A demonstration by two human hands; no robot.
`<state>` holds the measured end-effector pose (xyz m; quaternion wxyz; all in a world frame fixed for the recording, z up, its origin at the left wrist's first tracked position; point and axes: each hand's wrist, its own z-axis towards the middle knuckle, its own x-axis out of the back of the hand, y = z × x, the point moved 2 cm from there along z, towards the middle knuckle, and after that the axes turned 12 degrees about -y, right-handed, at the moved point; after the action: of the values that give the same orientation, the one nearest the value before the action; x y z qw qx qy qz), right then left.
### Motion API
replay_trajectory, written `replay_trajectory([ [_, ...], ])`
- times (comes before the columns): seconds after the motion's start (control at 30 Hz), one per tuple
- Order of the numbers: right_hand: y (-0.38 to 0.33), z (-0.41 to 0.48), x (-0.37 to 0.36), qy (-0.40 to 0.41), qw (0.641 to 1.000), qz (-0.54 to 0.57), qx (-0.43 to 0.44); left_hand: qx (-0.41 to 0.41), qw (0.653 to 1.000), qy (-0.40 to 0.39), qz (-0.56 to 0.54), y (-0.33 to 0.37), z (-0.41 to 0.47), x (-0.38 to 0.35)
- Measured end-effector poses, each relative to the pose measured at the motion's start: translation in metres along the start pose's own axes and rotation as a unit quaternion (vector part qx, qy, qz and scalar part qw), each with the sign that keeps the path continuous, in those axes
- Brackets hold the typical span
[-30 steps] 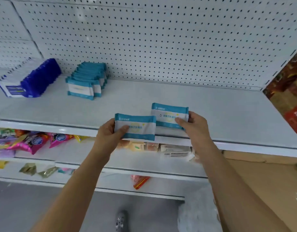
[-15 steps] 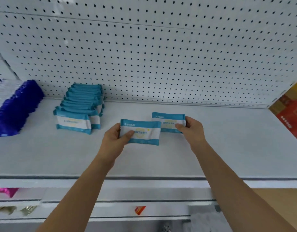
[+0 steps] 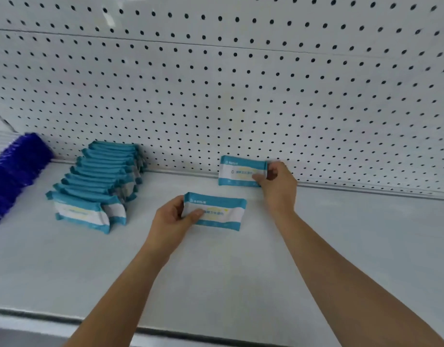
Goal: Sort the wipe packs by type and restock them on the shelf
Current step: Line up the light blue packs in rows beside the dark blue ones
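The left hand (image 3: 170, 221), a little left of the frame's centre, grips the left end of a teal-and-white wipe pack (image 3: 218, 212). Its thumb lies across the pack's front and the other fingers curl behind. This pack faces the camera with its long side level, over the middle of the white shelf (image 3: 241, 276). Whether its lower edge touches the shelf cannot be told.

The right hand (image 3: 278, 186), just right of centre and higher in the frame, grips the right end of a second pack (image 3: 238, 171) of the same type, thumb in front and fingers wrapped round the end. That pack stands upright at the back of the shelf, at the foot of the pegboard (image 3: 241, 83). Whether it leans on the board cannot be told. The two packs are near each other but apart, the second up and to the right of the first.

At centre left a row of teal packs (image 3: 98, 186) runs from the pegboard toward the camera, each pack overlapping the next, with part of a second row showing just beside it on its right. At the far left edge lies a row of dark blue packs (image 3: 15, 171), well apart from both hands. Both forearms reach up from the bottom of the frame.
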<state>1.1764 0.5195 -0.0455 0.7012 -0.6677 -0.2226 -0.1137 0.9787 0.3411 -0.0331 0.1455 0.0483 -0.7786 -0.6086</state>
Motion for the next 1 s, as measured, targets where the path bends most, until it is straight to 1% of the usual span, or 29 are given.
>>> replay_trajectory([
  [0.1,0.001,0.007,0.000,0.012,0.999,-0.042,0.005,-0.008,1.000,-0.004,-0.001,0.007,0.015,-0.009],
  [0.23,0.003,0.010,0.002,0.017,0.996,-0.078,-0.037,-0.037,0.999,-0.017,0.011,0.017,0.044,-0.024],
  [0.27,0.004,0.011,0.003,0.005,0.997,-0.063,-0.045,-0.043,0.999,-0.019,0.022,0.017,0.054,-0.029],
  [0.33,0.005,0.009,0.009,-0.015,1.000,0.005,-0.025,-0.055,0.997,-0.009,0.046,0.016,0.074,-0.039],
  [0.4,0.007,0.004,0.018,-0.008,0.997,0.080,0.002,-0.072,0.996,0.023,0.049,0.017,0.091,-0.050],
  [0.47,0.011,-0.004,0.021,-0.005,0.991,0.132,-0.002,-0.087,0.993,0.062,0.042,0.021,0.101,-0.059],
  [0.5,0.012,-0.006,0.020,-0.018,0.990,0.142,-0.005,-0.097,0.991,0.078,0.045,0.022,0.104,-0.062],
  [0.53,0.011,-0.009,0.017,-0.040,0.989,0.142,-0.005,-0.105,0.989,0.090,0.050,0.022,0.107,-0.064],
  [0.6,0.009,-0.009,0.009,-0.070,0.993,0.090,0.006,-0.110,0.987,0.105,0.053,0.021,0.109,-0.067],
  [0.67,0.007,-0.005,0.004,-0.061,0.996,0.059,0.011,-0.107,0.987,0.114,0.037,0.020,0.108,-0.067],
  [0.77,0.003,0.000,-0.001,-0.027,0.998,0.057,0.008,-0.117,0.986,0.118,0.016,0.022,0.106,-0.062],
  [0.93,0.002,-0.007,-0.001,-0.022,0.998,0.048,0.036,-0.121,0.985,0.107,0.058,0.027,0.106,-0.060],
  [1.0,0.002,-0.012,0.002,-0.024,0.998,0.060,0.027,-0.111,0.985,0.107,0.074,0.026,0.104,-0.060],
])
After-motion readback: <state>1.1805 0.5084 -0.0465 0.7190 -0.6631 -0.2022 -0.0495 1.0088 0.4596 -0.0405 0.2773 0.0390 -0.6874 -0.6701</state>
